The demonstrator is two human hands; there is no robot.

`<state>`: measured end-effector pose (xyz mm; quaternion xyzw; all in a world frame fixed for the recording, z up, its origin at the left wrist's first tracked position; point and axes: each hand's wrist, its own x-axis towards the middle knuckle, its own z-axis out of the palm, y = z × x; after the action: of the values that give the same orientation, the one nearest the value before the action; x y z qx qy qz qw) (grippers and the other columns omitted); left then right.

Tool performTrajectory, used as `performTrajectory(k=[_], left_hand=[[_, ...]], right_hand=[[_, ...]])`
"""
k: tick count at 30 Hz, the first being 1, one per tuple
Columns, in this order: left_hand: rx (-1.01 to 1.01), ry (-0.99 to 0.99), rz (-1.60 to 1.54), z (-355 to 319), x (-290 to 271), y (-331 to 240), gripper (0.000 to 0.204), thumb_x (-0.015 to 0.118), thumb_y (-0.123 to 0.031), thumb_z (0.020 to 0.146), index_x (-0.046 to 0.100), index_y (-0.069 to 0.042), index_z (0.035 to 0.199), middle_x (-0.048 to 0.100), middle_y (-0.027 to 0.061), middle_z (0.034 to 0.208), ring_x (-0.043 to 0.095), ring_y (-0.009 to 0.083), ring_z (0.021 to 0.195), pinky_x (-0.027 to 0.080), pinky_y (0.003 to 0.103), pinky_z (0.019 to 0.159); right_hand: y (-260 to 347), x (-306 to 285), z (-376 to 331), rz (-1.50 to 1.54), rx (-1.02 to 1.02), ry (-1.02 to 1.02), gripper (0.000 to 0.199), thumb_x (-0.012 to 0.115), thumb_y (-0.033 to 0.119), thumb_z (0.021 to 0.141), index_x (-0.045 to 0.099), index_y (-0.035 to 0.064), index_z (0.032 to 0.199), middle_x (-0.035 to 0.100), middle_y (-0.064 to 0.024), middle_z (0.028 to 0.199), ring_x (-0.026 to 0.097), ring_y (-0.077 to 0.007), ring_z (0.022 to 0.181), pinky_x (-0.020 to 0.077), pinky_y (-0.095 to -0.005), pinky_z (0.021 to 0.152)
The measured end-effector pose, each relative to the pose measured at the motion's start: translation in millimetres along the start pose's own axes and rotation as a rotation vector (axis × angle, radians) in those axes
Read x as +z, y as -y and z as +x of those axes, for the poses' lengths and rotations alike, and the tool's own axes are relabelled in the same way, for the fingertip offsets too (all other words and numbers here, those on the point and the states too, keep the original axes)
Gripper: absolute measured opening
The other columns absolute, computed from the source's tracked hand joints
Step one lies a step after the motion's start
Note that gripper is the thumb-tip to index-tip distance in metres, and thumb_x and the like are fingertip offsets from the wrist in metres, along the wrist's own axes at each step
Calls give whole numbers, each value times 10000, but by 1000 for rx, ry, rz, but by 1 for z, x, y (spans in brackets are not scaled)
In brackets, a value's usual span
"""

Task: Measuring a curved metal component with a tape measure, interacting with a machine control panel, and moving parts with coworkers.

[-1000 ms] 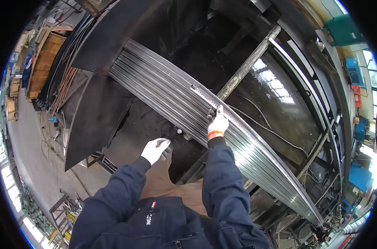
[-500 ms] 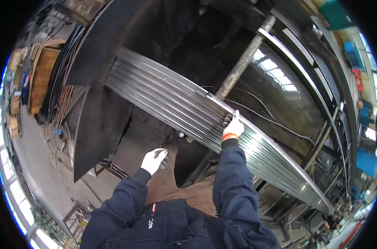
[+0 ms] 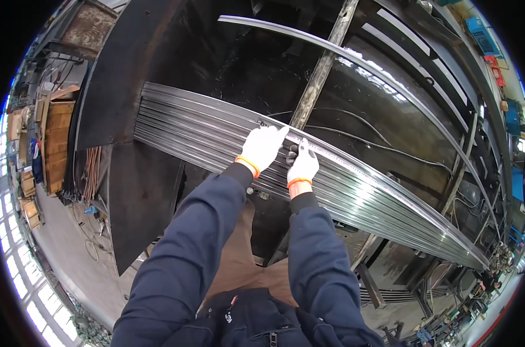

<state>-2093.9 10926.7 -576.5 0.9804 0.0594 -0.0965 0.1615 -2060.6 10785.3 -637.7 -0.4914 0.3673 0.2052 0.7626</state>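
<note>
A bundle of long grey metal tubes (image 3: pixel 187 126) lies side by side, slanting from the upper left to the lower right. Along its far edge runs a thin pale measuring tape (image 3: pixel 344 161), its dark end close to my left hand. My left hand (image 3: pixel 261 148), in a white glove with an orange cuff, is closed at the tape near that end; its fingertips are partly hidden. Just right of it, my gloved right hand (image 3: pixel 303 164) pinches the tape between thumb and fingers, dark fingertips showing over the tubes.
Beyond the bundle, a single long metal strip (image 3: pixel 384 74) curves across the view. A worn pale bar (image 3: pixel 323 72) crosses under it. Dark steel plates (image 3: pixel 144 202) stand at the left, near wooden boxes (image 3: pixel 60 136). A cable (image 3: pixel 360 134) lies behind the tubes.
My left hand has come up from beside my leg to the tape. The right hand has shifted a little left in view. The view has turned, showing more of the far strip.
</note>
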Motion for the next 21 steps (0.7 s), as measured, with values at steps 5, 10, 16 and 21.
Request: performTrajectory(k=[5, 10, 16, 21], left_hand=[[39, -196, 47, 2, 23, 28, 428, 527, -162, 949, 594, -102, 1367, 669, 110, 940, 675, 281, 848, 535, 412, 749], [39, -123, -45, 1, 19, 33, 474, 512, -126, 947, 556, -96, 1418, 665, 100, 941, 672, 274, 846, 537, 407, 764], [108, -183, -80, 14, 27, 29, 496, 542, -113, 918, 560, -75, 1412, 687, 134, 958, 674, 287, 866, 539, 428, 781], [2, -7, -452, 25, -27, 7, 366, 540, -242, 1007, 680, -63, 1294, 721, 177, 1189, 678, 348, 1102, 511, 426, 996]], right_hand=[[-9, 23, -6, -22, 1, 19, 216, 653, 201, 1014, 628, -3, 944, 663, -114, 738, 523, -115, 483, 376, -229, 411], [-4, 22, -5, -155, -13, 20, 224, 665, 224, 1012, 635, 5, 976, 662, -105, 743, 531, -122, 504, 383, -232, 424], [5, 18, -1, -169, 12, 38, 226, 636, 235, 1024, 647, 17, 964, 651, -82, 717, 535, -133, 513, 404, -256, 442], [12, -5, 3, -1461, -746, 126, 326, 441, 247, 1049, 715, 88, 1123, 729, -193, 929, 684, -389, 765, 520, -494, 733]])
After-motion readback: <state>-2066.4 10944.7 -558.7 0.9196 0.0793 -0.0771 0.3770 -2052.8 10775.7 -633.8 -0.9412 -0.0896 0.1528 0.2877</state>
